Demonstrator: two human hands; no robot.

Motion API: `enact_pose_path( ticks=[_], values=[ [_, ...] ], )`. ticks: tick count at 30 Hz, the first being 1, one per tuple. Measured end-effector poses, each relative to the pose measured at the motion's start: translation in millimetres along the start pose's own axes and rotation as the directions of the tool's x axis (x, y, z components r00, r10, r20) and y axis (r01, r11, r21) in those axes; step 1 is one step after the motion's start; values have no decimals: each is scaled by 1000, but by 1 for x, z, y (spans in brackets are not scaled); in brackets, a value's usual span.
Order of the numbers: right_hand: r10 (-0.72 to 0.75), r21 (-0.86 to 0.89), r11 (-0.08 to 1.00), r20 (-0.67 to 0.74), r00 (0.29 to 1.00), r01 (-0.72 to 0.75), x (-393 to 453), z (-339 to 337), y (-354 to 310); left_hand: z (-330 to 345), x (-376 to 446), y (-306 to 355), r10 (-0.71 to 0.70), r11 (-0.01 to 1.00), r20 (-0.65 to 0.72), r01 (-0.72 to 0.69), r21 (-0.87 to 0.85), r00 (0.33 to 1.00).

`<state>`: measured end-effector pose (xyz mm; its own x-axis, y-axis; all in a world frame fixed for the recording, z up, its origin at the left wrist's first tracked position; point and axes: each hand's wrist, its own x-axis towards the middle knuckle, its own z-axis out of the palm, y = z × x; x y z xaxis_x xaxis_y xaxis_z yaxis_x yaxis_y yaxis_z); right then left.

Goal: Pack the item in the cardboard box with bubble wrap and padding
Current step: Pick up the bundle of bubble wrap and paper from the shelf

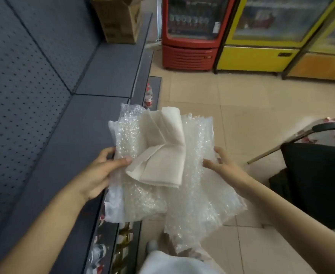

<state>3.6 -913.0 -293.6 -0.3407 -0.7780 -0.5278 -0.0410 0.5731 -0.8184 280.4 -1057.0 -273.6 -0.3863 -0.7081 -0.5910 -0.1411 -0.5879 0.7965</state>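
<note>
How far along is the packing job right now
Early on. Gathered: both hands hold a bundle of bubble wrap with folded cream padding sheets on top; the left hand pinches its left edge, the right hand supports the right side. Left: nothing is in the cardboard box, which sits open far back on the grey shelf. I can't see the item itself.

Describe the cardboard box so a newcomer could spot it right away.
Start from the red drinks cooler against the far wall and look just left of it, to the far end of the grey shelf. The cardboard box stands there, flaps open. It is the only brown thing on that shelf.
</note>
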Motion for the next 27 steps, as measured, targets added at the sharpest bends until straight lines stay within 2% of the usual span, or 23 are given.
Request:
enact_pose_path(
  ticks=[3, 9, 14, 22, 27],
  values=[
    [23, 47, 999, -88, 996, -19, -2, -35, 12, 40, 23, 10, -23, 999, 64, 20, 39, 998],
    [83, 150, 987, -161, 983, -59, 8, -104, 27, 123, 67, 38, -89, 990, 217, 64, 122, 972],
    [85, 188, 981, -246, 966, -38, 18, -150, 29, 177, 96, 55, -94, 987, 280, 52, 153, 955],
    [116, 237, 970, -261, 958, -53, 77, -192, 16, 213, 157, 81, -129, 980, 263, 82, 181, 956],
    [132, 225, 971, -219, 967, -81, 147, -213, -21, 222, 218, 118, -122, 984, 248, 84, 157, 961]
  ],
)
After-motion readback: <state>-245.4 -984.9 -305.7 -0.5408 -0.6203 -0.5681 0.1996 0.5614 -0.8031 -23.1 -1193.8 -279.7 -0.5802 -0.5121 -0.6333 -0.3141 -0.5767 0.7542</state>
